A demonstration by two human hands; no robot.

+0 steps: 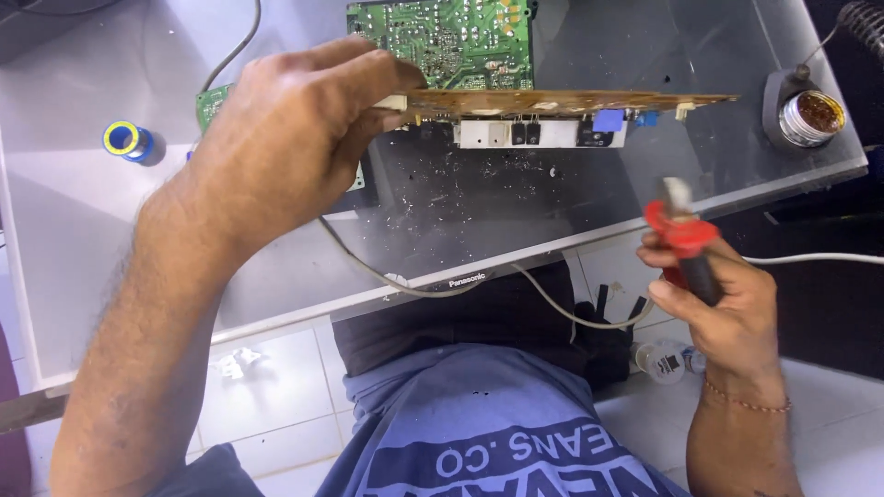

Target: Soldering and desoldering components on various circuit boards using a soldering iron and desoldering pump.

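My left hand (295,138) grips one end of a brown circuit board (571,99) and holds it edge-on above the grey work surface (83,212). White, black and blue parts hang from the board's underside. My right hand (714,299) is lower, off the surface's front edge, closed around a soldering iron (686,244) with a red collar and a black handle. The iron's tip points up toward the board, a short gap below it. Its white cord (820,259) runs off to the right.
A green circuit board (442,37) lies flat at the back. A blue and yellow solder spool (124,140) sits at the left, a round tin of flux (810,115) on a stand at the right. A grey cable (368,267) crosses the front edge. Tiled floor lies below.
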